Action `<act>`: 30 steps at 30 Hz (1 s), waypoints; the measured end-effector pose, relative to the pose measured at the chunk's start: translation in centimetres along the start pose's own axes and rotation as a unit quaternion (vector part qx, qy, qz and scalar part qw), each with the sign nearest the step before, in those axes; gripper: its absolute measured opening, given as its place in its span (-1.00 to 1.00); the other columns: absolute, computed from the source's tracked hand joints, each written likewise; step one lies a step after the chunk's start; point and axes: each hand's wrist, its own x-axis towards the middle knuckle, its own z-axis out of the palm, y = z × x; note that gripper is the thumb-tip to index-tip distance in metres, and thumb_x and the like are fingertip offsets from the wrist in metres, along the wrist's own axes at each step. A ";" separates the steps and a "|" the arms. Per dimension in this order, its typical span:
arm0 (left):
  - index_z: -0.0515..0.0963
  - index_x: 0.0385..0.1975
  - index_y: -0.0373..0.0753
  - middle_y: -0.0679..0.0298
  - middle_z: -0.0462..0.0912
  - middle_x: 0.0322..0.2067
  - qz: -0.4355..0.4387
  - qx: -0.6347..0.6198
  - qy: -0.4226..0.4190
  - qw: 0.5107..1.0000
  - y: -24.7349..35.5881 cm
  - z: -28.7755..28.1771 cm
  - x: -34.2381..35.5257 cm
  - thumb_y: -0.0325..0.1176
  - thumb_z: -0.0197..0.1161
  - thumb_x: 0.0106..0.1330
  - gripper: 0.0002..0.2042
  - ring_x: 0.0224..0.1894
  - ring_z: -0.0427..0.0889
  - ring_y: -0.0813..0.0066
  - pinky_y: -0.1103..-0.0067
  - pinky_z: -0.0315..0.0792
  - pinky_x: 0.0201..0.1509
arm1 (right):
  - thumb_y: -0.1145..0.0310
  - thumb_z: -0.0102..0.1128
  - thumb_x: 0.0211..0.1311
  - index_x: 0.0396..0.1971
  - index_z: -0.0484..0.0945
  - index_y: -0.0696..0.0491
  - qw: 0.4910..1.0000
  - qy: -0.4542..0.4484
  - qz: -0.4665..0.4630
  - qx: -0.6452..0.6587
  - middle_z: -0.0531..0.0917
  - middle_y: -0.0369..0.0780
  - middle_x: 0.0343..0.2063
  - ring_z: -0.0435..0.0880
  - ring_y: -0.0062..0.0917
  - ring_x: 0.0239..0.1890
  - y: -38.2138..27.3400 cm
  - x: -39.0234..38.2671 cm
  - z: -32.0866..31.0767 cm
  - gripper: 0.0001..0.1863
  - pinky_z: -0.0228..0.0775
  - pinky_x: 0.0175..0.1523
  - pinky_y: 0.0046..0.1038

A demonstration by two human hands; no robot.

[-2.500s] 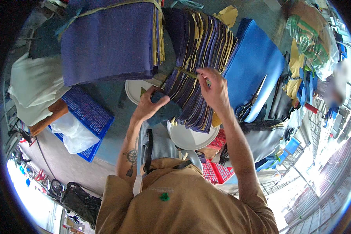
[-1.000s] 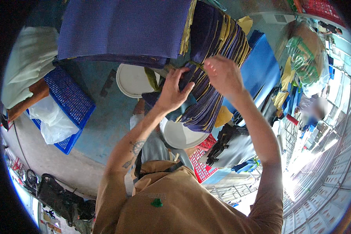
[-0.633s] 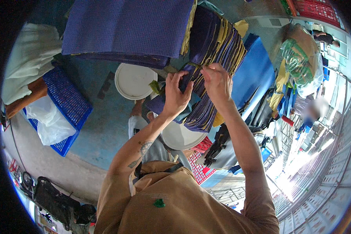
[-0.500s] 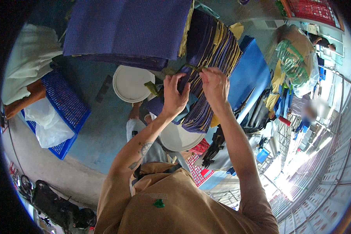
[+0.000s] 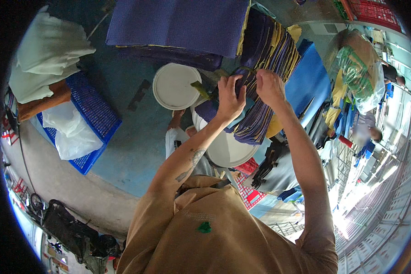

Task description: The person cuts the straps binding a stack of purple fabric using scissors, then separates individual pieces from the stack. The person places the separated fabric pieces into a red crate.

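Observation:
My left hand [image 5: 230, 101] rests on a thick bundle [image 5: 278, 59] of purple and yellow sheets, fanned along their edges, its fingers curled beside an olive fabric strip [image 5: 201, 90]; what they grip is hard to make out. My right hand [image 5: 270, 89] is closed, pinching that strip where it crosses the bundle, just right of my left hand. A flat stack [image 5: 176, 23] of purple sheets lies at the top. Two round white lids or seats are near the bundle, one at the left [image 5: 176, 86] and one [image 5: 230, 155] beneath it. A blue sheet [image 5: 310, 77] lies to the right.
At left, white cloth [image 5: 45, 64] lies by a blue basket [image 5: 100, 128] holding white plastic. At right are a wrapped green bundle [image 5: 354, 75], dark pieces [image 5: 269, 164] and two people [image 5: 365, 128] [image 5: 390, 73]. A red crate [image 5: 370, 11] is at the top; a black vehicle [image 5: 73, 228] at lower left.
My left hand has come closer to my right hand, and both work higher on the strip across the bundle. The view has shifted, so the scene sits differently in the picture.

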 end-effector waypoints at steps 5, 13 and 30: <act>0.46 0.02 -0.29 -0.06 0.48 -0.09 -0.004 -0.012 0.005 1.000 -0.3 0.2 -0.1 -0.44 0.29 0.29 -0.68 -0.01 0.42 -0.10 0.14 0.30 0.11 | 0.38 0.31 0.15 -0.33 0.65 0.12 0.997 -0.060 0.028 0.050 0.71 -0.04 -0.45 0.72 -0.03 -0.31 -0.1 -0.4 -1.7 -0.85 0.56 -0.20 -0.08; 0.45 0.02 -0.28 -0.05 0.47 -0.10 0.023 0.004 0.003 1.000 -0.5 0.2 -0.1 -0.46 0.28 0.30 -0.68 -0.01 0.42 -0.11 0.13 0.30 0.10 | 0.31 0.25 0.18 -0.46 0.66 0.16 0.981 -0.170 -0.082 -0.054 0.70 0.02 -0.47 0.73 -0.03 -0.29 1.7 3.7 -2.5 -0.79 0.56 -0.14 -0.05; 0.48 0.03 -0.23 0.01 0.42 -0.15 0.131 0.074 0.018 0.988 0.7 0.2 0.2 -0.58 0.25 0.22 -0.64 -0.14 0.41 0.02 0.19 0.31 -0.02 | 0.24 0.19 0.24 -0.60 0.58 0.16 0.938 -0.173 0.117 0.277 0.38 -0.32 -0.76 0.37 -0.55 -0.66 2.9 2.0 -1.4 -0.68 0.20 -0.50 -0.33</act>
